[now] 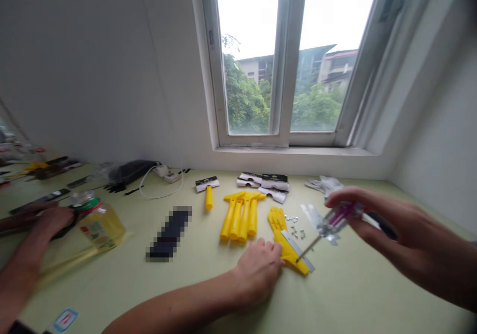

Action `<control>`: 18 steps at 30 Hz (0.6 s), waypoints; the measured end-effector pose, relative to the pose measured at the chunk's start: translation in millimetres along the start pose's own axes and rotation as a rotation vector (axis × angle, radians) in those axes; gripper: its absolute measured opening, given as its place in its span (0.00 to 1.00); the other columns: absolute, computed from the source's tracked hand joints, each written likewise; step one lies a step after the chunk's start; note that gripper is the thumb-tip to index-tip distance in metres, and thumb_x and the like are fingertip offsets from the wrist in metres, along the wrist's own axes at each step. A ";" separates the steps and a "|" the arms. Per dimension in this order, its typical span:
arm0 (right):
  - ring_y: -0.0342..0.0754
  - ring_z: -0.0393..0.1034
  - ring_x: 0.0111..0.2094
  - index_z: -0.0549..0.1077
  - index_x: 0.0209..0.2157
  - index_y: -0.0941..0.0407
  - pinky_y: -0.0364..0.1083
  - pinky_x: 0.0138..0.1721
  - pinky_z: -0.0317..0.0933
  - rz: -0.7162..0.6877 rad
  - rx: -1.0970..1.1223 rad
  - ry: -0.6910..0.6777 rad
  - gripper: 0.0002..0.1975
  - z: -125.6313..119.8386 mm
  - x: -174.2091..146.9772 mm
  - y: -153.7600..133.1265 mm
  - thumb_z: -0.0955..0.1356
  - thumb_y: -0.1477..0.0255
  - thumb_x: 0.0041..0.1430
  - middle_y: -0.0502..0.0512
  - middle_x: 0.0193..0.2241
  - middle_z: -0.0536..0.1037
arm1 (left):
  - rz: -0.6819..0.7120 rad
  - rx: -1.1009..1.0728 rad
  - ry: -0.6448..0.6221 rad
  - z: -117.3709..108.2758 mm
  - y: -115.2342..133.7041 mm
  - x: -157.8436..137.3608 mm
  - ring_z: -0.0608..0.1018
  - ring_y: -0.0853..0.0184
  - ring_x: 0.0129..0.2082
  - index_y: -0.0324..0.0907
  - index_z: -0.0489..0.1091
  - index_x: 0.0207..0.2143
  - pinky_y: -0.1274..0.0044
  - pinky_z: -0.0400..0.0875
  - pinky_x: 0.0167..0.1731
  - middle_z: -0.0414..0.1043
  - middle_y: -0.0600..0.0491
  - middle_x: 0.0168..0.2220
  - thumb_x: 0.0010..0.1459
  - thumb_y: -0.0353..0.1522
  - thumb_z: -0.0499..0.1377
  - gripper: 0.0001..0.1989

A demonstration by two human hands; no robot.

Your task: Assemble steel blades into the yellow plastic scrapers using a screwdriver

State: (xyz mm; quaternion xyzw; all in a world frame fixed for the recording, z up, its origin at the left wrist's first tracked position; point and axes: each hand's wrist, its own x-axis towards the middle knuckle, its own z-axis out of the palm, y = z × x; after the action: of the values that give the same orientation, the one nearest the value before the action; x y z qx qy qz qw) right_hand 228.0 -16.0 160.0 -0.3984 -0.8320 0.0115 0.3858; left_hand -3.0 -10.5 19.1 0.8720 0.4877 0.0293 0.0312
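My left hand point(260, 270) is closed on a yellow plastic scraper point(287, 250), pressing it near the table; its grip end is hidden under the fingers. A grey metal blade point(307, 264) lies along the scraper's right edge. In my right hand point(406, 237) is a screwdriver point(341, 218) with a clear and purple handle, held between thumb and fingers. Its shaft slants down to the left, and the tip meets the scraper head. Just beyond are several yellow scraper heads point(276, 217) stacked together, with small screws point(295, 232) scattered beside them.
Several yellow handles point(238, 219) lie in a row, one more handle point(209, 198) behind. Black-and-white packaging cards point(275, 181) and plastic bags point(326, 184) sit toward the window. A pixelated dark object point(169, 233) and an oil bottle point(102, 224) are leftward, near another person's hands point(55, 220).
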 end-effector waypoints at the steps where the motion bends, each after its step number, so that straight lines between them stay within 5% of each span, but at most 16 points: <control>1: 0.49 0.71 0.31 0.71 0.39 0.50 0.47 0.31 0.65 0.013 -0.039 -0.096 0.11 -1.3 2.3 -4.4 0.65 0.59 0.59 0.56 0.33 0.77 | -0.005 -0.003 -0.016 -1.5 1.0 0.2 0.72 0.59 0.39 0.38 0.66 0.44 0.69 0.68 0.37 0.72 0.45 0.40 0.66 0.36 0.46 0.14; 4: 0.47 0.67 0.30 0.66 0.34 0.52 0.47 0.34 0.63 0.014 -0.042 -0.092 0.07 1.4 9.7 -12.0 0.63 0.64 0.62 0.54 0.33 0.73 | -0.003 -0.023 -0.019 -4.3 2.1 1.3 0.72 0.58 0.40 0.38 0.66 0.44 0.68 0.68 0.40 0.72 0.45 0.41 0.66 0.36 0.45 0.14; 12: 0.47 0.69 0.36 0.61 0.46 0.50 0.46 0.36 0.65 0.113 0.379 -0.201 0.09 3.4 9.9 -20.2 0.56 0.67 0.66 0.53 0.36 0.73 | -0.011 -0.052 0.003 0.9 2.0 1.3 0.72 0.58 0.40 0.39 0.67 0.44 0.67 0.69 0.41 0.72 0.46 0.41 0.66 0.36 0.46 0.14; 18: 0.48 0.66 0.23 0.60 0.37 0.53 0.46 0.23 0.57 0.382 -0.275 -0.038 0.15 2.9 9.7 -23.2 0.59 0.55 0.63 0.53 0.26 0.72 | -0.020 -0.065 -0.016 0.0 3.2 2.2 0.71 0.57 0.44 0.37 0.67 0.48 0.65 0.68 0.46 0.71 0.44 0.43 0.67 0.35 0.43 0.17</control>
State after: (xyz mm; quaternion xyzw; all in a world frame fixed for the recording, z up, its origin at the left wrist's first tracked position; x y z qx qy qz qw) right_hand 207.3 -24.5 171.7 -0.5969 -0.7426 -0.0217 0.3029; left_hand 0.8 -10.2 19.4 0.8658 0.4948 0.0378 0.0638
